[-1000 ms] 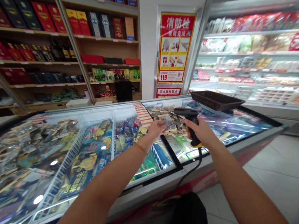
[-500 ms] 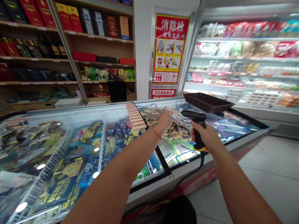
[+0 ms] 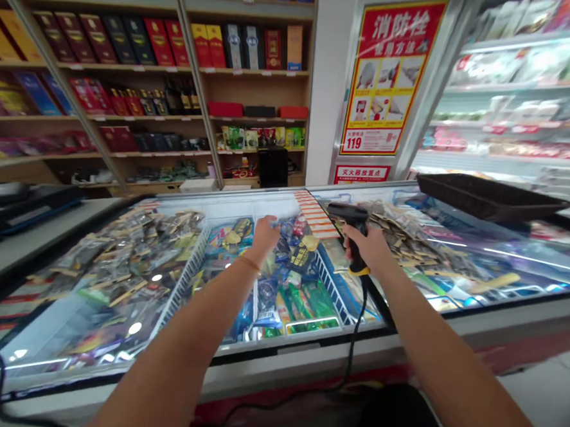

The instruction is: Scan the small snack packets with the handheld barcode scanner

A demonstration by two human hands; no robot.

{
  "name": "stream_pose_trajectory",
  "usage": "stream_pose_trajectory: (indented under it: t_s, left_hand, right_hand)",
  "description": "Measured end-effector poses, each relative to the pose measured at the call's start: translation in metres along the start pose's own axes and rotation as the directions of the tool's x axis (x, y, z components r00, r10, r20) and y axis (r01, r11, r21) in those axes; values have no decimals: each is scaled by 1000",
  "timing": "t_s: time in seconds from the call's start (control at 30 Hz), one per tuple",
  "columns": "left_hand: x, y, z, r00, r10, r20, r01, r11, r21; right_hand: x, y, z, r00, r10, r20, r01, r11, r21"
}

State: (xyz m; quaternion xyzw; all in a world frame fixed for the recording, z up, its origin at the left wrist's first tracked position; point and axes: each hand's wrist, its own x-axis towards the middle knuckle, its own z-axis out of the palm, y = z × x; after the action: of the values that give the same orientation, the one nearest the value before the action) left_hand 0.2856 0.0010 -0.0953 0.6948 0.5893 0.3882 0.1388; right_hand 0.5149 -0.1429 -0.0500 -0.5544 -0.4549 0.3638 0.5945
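My left hand reaches over the middle section of the chest freezer, above several blue packs of frozen goods. Its fingers point away from me and are blurred, so whether they hold anything cannot be made out. My right hand is wrapped round the grip of a black handheld barcode scanner with yellow trim at its base. The scanner's head points left over the freezer's striped divider. A clear packet lies on the pile of ice lollies right of my right hand.
A black cable hangs from the scanner past the freezer's front edge. A dark tray rests on the freezer's right part. Green packs fill a wire basket. Behind stand shelves of boxes and a red poster.
The view has swung left. My left hand has moved left, away from the clear packet, to the middle section. The scanner has moved left as well, still in my right hand.
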Motion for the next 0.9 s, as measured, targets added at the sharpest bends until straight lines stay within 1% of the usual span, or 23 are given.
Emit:
stream_pose_trajectory:
  t_s: [0.1,0.2,0.3,0.4,0.47,0.53,0.67,0.73,0.77,0.8,0.83,0.9]
  left_hand:
    - [2,-59,-53,995,-79,-63,90,978,187]
    - [1,-110,-98,984,-142,-107,173,910,376]
    - [-1,-147,-128,963,-219,-156,268,833,485]
    - [-1,-165,-137,946,-264,-187,323,800,506]
    - [-3,-165,-133,947,-259,-190,320,791,522]
    - [-6,-155,-126,955,-240,-171,295,789,539]
    - [-15,-118,-105,981,-181,-65,186,810,557]
    - [-19,-99,-94,988,-157,-12,139,835,532]
    - [-20,-91,-88,989,-145,-11,130,853,505]
    - [-20,-84,-83,991,-131,-38,134,871,473]
    - [-21,-79,-78,988,-122,-95,152,884,442]
    - [-19,-75,-69,959,-145,-244,233,894,382]
  right_hand:
    - [4,7,47,996,10,86,-12,1000,19]
    - [5,19,77,986,-43,159,45,999,-5]
    - [2,33,86,971,-89,221,124,981,-148]
    - [-1,43,83,964,-53,261,117,964,-237]
    - [-1,47,79,965,-20,262,82,970,-229]
    - [0,48,78,968,-5,250,56,979,-196]
    - [1,48,79,971,-5,237,48,983,-177]
    - [0,49,78,969,-16,248,65,979,-192]
    - [-1,50,76,966,-22,256,74,978,-195]
    - [-2,52,75,965,-27,263,80,978,-195]
    - [-2,53,73,963,-28,269,83,978,-193]
    - [-3,56,70,962,-25,272,79,979,-188]
